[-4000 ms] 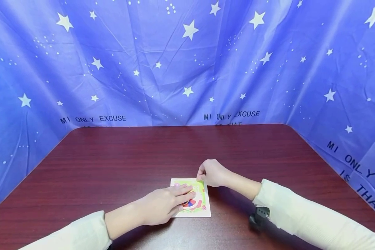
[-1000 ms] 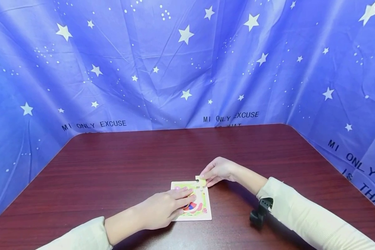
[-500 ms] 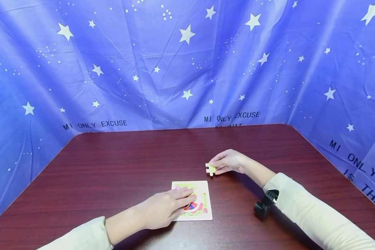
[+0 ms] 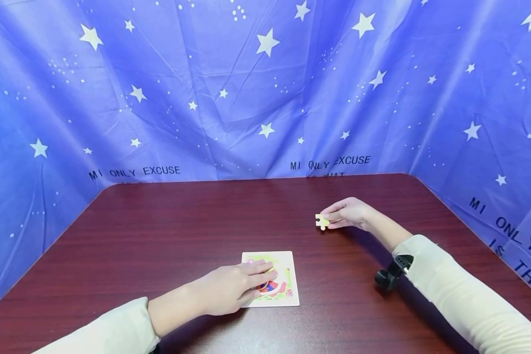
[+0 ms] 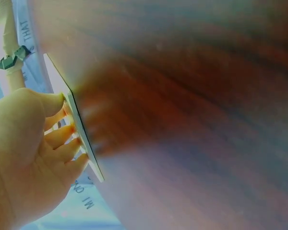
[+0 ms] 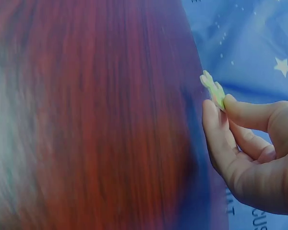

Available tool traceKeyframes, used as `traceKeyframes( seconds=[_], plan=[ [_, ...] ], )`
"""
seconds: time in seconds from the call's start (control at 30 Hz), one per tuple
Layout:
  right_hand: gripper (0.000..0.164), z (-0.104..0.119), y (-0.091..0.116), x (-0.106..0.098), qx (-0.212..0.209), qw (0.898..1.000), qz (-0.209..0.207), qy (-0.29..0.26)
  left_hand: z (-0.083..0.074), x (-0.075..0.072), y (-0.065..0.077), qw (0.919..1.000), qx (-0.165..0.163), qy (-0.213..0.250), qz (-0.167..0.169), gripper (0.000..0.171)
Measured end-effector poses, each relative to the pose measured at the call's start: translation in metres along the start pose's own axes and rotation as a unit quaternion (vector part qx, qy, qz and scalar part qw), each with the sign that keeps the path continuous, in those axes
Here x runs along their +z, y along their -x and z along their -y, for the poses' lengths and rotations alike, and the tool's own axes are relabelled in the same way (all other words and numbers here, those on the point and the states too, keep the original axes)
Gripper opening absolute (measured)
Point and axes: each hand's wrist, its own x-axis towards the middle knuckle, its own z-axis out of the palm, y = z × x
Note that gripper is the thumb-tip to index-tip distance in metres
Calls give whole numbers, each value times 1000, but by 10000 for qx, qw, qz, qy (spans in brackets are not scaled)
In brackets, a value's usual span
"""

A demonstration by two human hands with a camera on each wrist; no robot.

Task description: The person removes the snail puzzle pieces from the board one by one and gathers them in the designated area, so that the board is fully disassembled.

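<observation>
A square jigsaw puzzle board (image 4: 294,295) with a white border and a colourful picture lies near the front middle of the table. My left hand (image 4: 230,290) rests on its left half with fingers spread, covering part of the picture. In the left wrist view the fingertips and thumb touch the board (image 5: 77,115) at its face and edge. The board's upper right corner shows a plain pale patch. Farther back and right, my right hand (image 4: 351,214) pinches a small yellow-green puzzle piece (image 4: 322,221) between thumb and fingers. The right wrist view shows this piece (image 6: 213,91) edge-on at the fingertips.
The dark red wooden table (image 4: 181,221) reaches back to a blue curtain (image 4: 230,73) printed with white stars and lettering. A black wrist device (image 4: 394,274) sits under the right sleeve.
My right hand has lifted the puzzle piece out of the board's upper right corner and carried it back and to the right. My left hand stays on the board.
</observation>
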Motion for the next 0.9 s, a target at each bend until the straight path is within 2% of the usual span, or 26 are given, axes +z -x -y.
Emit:
traceKeyframes(
  seconds=[0.33, 0.63, 0.9],
  plan=[
    [44, -6, 0, -20, 64, 9994, -294, 154, 11, -2, 3, 9997, -73, 220, 35, 46],
    [41, -5, -1, -13, -182, 9960, -604, 637, 15, 0, 4, 9999, 63, 119, -102, 46],
    [30, -4, 0, -6, -382, 9825, -1176, 1392, 15, 2, 5, 9997, 125, 37, -199, 45]
  ],
)
